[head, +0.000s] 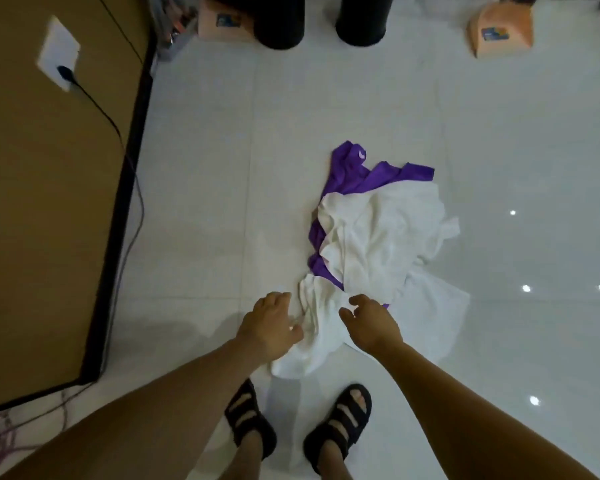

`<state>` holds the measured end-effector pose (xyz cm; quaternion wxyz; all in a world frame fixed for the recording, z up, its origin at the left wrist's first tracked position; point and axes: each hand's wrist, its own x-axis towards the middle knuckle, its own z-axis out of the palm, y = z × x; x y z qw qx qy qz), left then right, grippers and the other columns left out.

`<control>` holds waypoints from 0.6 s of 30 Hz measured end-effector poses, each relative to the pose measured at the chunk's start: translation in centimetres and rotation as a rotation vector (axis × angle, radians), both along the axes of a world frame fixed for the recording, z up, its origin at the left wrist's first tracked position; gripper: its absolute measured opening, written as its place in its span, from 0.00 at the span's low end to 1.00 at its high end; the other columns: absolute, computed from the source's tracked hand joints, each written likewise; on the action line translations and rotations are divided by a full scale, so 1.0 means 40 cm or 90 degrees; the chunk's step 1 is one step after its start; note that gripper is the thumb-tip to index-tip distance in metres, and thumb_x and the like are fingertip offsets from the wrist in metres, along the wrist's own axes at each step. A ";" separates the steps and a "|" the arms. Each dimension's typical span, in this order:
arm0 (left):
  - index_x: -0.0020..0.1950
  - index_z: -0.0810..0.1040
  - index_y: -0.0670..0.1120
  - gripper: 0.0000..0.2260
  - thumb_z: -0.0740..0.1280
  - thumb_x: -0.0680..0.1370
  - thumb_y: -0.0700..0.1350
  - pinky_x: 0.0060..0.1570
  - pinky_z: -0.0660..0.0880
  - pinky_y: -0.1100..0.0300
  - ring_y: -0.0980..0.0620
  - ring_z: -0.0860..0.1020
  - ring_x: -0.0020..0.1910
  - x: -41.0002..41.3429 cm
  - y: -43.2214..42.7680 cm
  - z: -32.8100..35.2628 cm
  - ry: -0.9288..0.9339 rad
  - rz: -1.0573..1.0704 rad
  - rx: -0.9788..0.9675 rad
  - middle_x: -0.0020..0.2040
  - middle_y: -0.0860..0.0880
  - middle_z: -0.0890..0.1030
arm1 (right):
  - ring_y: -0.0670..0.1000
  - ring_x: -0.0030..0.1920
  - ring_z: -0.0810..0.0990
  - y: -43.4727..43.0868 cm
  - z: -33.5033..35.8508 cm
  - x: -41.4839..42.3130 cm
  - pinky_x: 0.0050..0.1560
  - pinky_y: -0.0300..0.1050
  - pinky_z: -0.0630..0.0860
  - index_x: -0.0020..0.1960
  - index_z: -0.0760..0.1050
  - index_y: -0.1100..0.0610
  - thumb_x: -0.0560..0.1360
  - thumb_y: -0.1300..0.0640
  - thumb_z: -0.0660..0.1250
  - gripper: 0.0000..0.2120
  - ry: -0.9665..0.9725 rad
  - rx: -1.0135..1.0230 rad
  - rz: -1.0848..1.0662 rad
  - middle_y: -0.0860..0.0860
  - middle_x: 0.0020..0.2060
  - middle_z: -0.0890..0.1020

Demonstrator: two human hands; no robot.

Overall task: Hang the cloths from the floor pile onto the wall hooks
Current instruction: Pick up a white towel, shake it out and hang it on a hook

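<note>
- Left hand [272, 325] down at the near end of the white cloth [378, 244], fingers curled and touching the fabric; grip not clear enough to tell.
- Right hand [369, 325] just beside it, fingers spread and bent above the same near edge, nothing held.
- White cloth crumpled on the white tiled floor [222, 168], lying over a purple cloth [352, 169] that shows at the far and left sides.
- Pile right in front of two feet in black sandals [340, 422].
- Brown wall [42, 202] on the left, with a white socket [58, 53] and a black cable [115, 126] trailing down.
</note>
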<state>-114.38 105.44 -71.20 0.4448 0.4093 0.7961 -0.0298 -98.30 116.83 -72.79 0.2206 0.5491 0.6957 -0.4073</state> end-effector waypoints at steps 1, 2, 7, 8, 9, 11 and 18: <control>0.78 0.53 0.46 0.32 0.61 0.78 0.57 0.71 0.60 0.52 0.46 0.57 0.75 -0.002 0.002 -0.077 -0.004 -0.013 -0.015 0.77 0.47 0.56 | 0.54 0.59 0.77 -0.003 -0.079 0.000 0.57 0.47 0.73 0.69 0.69 0.53 0.79 0.46 0.58 0.21 -0.008 -0.012 -0.013 0.53 0.58 0.80; 0.77 0.53 0.46 0.32 0.61 0.79 0.56 0.71 0.60 0.51 0.46 0.57 0.74 -0.006 0.004 -0.155 -0.005 -0.022 -0.024 0.77 0.47 0.56 | 0.54 0.59 0.78 -0.007 -0.159 -0.003 0.56 0.46 0.73 0.69 0.69 0.54 0.79 0.47 0.57 0.21 -0.013 -0.020 -0.025 0.53 0.57 0.81; 0.77 0.54 0.48 0.31 0.61 0.78 0.57 0.70 0.62 0.50 0.46 0.59 0.73 -0.026 -0.021 -0.493 -0.024 -0.023 -0.071 0.77 0.47 0.58 | 0.54 0.57 0.77 -0.065 -0.539 -0.021 0.47 0.44 0.68 0.62 0.73 0.58 0.79 0.47 0.57 0.19 -0.040 -0.050 -0.072 0.52 0.58 0.79; 0.77 0.54 0.48 0.31 0.61 0.78 0.56 0.69 0.62 0.50 0.46 0.59 0.73 -0.029 -0.032 -0.544 -0.030 -0.025 -0.078 0.77 0.47 0.58 | 0.54 0.55 0.77 -0.081 -0.601 -0.024 0.46 0.44 0.67 0.61 0.73 0.58 0.79 0.47 0.57 0.18 -0.047 -0.052 -0.073 0.52 0.56 0.80; 0.77 0.54 0.48 0.31 0.61 0.78 0.56 0.69 0.62 0.50 0.46 0.59 0.73 -0.031 -0.043 -0.588 -0.035 -0.027 -0.083 0.76 0.47 0.58 | 0.54 0.54 0.77 -0.097 -0.654 -0.028 0.45 0.44 0.67 0.60 0.73 0.58 0.79 0.46 0.57 0.18 -0.056 -0.051 -0.069 0.52 0.55 0.80; 0.77 0.54 0.48 0.31 0.61 0.78 0.56 0.68 0.62 0.51 0.46 0.59 0.73 -0.033 -0.067 -0.657 -0.044 -0.029 -0.091 0.76 0.47 0.58 | 0.53 0.49 0.77 -0.129 -0.738 -0.032 0.44 0.44 0.67 0.57 0.73 0.57 0.79 0.45 0.57 0.17 -0.076 -0.050 -0.056 0.51 0.49 0.78; 0.77 0.54 0.48 0.31 0.62 0.78 0.55 0.67 0.63 0.52 0.47 0.61 0.72 -0.030 -0.093 -0.668 -0.084 -0.012 -0.084 0.76 0.47 0.59 | 0.50 0.36 0.74 -0.147 -0.766 -0.025 0.36 0.43 0.69 0.43 0.68 0.56 0.78 0.56 0.55 0.08 -0.106 -0.012 -0.088 0.49 0.36 0.74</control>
